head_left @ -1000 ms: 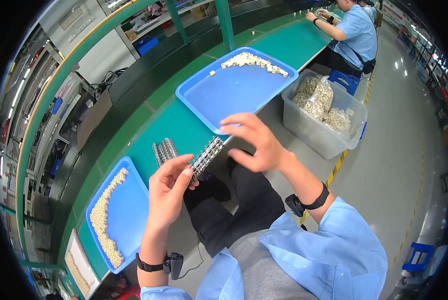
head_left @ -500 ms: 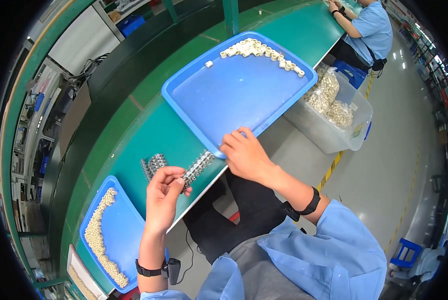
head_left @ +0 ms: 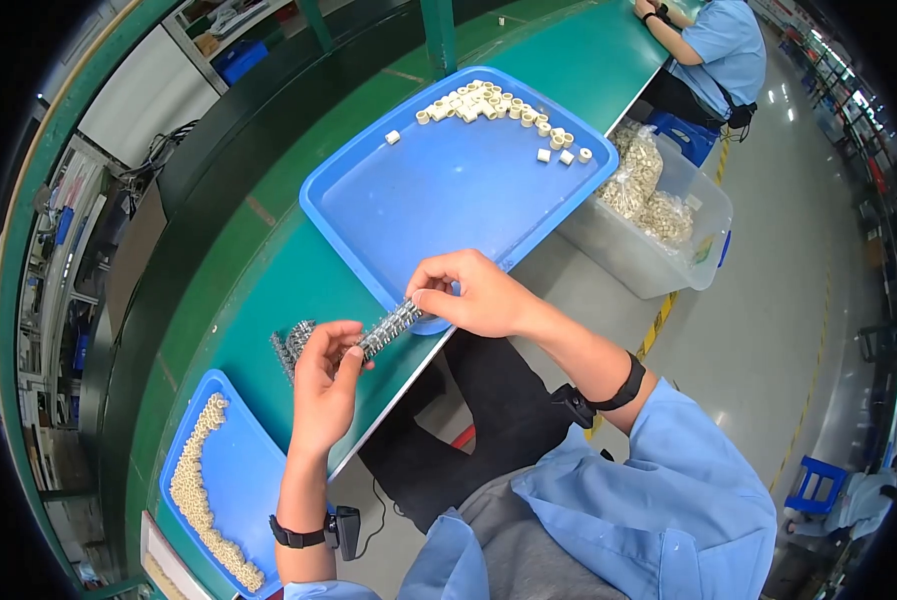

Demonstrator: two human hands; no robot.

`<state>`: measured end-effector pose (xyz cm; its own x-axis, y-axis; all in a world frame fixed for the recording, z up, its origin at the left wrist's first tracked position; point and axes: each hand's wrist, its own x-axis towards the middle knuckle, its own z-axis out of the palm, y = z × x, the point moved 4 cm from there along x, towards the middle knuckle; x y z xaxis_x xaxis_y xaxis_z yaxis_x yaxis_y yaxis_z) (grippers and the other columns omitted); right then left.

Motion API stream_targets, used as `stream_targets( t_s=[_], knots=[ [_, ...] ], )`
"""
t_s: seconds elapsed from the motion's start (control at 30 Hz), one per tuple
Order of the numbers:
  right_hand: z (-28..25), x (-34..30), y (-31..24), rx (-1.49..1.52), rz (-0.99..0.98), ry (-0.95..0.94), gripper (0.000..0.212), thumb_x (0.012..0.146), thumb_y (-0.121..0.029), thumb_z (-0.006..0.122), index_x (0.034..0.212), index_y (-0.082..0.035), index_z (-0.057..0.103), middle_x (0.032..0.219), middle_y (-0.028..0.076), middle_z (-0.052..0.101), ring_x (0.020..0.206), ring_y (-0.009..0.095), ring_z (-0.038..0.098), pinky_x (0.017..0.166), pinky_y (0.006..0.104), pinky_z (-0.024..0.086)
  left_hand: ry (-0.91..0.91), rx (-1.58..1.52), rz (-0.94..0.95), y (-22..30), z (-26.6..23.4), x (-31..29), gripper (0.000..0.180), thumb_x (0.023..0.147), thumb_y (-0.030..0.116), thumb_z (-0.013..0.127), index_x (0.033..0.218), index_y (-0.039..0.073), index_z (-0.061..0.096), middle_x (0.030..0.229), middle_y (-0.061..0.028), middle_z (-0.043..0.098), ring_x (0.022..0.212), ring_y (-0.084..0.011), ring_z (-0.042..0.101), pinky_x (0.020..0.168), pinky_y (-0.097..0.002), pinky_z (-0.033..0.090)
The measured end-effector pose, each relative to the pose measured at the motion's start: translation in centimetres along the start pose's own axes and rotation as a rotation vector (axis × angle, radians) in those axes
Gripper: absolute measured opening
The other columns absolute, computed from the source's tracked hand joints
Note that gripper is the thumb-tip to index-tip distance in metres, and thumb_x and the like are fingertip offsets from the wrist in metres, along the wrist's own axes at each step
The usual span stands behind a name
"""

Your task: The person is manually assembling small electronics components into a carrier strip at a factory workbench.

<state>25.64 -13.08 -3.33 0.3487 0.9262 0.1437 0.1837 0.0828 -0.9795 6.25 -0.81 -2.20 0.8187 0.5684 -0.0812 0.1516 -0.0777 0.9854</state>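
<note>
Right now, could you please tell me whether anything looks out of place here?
Slightly: in the larger blue tray, one cream piece lies apart from the cluster of similar ones, and a small pale piece sits outside, beyond the tray.

Readable text: none in this view; no words or numbers can be made out.
Clear bin [head_left: 643, 270]: a small pale patch [head_left: 693, 202], label-like, on its wall; any print too small to read.
Floor tape [head_left: 658, 325]: yellow with dark marks, emerging from beneath the bin; lettering, if any, unresolved.
Shelving at right [head_left: 868, 160]: small coloured patches, too distant and blurred to read.
</note>
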Motion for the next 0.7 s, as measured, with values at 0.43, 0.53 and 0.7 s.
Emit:
stream_targets(
  t_s=[0.43, 0.53, 0.7],
  knots=[
    [2.1, 1.1, 0.3, 0.078, -0.013, 0.084, 0.014, 0.098, -0.010, 0.064, 0.094, 0.002, 0.067, 0.079, 0.003, 0.065, 0.068, 0.006, 0.057, 0.060, 0.0242, 0.044, -0.132, 0.580, 0.014, 2.6, 1.7, 3.6, 0.026, 0.103, 0.023, 0.051, 0.106, 0.001, 0.063, 0.085, -0.0093, 0.067, 0.077, -0.0212, 0.063, 0.072, -0.0352, 0.049],
    [1.7, 1.8, 1.8, 0.301, 0.137, -0.031, 0.013, 0.098, -0.011, 0.064, 0.094, 0.001, 0.067, 0.079, 0.004, 0.065, 0.067, 0.007, 0.057, 0.060, 0.0236, 0.045, -0.172, 0.507, 0.040, 0.9, 1.6, 4.1, 0.026, 0.105, 0.024, 0.049, 0.101, 0.002, 0.061, 0.081, -0.0059, 0.065, 0.071, -0.0190, 0.059, 0.067, -0.0342, 0.047],
    [2.1, 1.9, 2.7, 0.718, 0.283, -0.135, 0.016, 0.094, -0.013, 0.068, 0.087, 0.001, 0.069, 0.077, 0.007, 0.064, 0.062, 0.008, 0.057, 0.056, 0.0245, 0.045, -0.236, 0.214, 0.118, 0.1, 1.8, 4.1, 0.027, 0.107, 0.024, 0.045, 0.095, 0.003, 0.057, 0.078, -0.0030, 0.059, 0.069, -0.0141, 0.053, 0.065, -0.0307, 0.045]
  ],
)
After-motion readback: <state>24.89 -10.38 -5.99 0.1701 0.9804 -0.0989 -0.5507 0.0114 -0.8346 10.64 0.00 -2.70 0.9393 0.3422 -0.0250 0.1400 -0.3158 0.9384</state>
